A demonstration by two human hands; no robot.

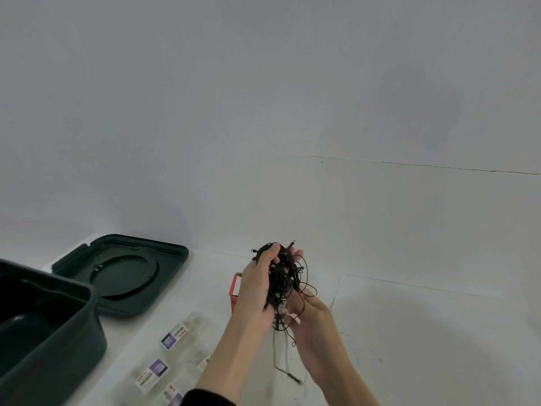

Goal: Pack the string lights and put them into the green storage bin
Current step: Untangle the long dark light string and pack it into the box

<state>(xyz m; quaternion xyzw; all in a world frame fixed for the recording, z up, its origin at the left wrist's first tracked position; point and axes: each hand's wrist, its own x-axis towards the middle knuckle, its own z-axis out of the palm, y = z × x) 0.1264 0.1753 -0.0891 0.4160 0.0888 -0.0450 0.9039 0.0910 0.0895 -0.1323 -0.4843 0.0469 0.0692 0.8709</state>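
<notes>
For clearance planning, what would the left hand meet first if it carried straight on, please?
Probably the wall: the left hand, gripping the string lights, points there, though depth is unclear.

- green storage bin [73, 285]: cut off by the left and bottom edges.
- red box [234, 291]: mostly hidden behind the left hand [257, 291].
- clear packets [178, 335]: label print too blurred to read; the lowest is cut off at the bottom edge.
- right hand [310, 315]: fingers mostly hidden behind the string lights [282, 276].
</notes>
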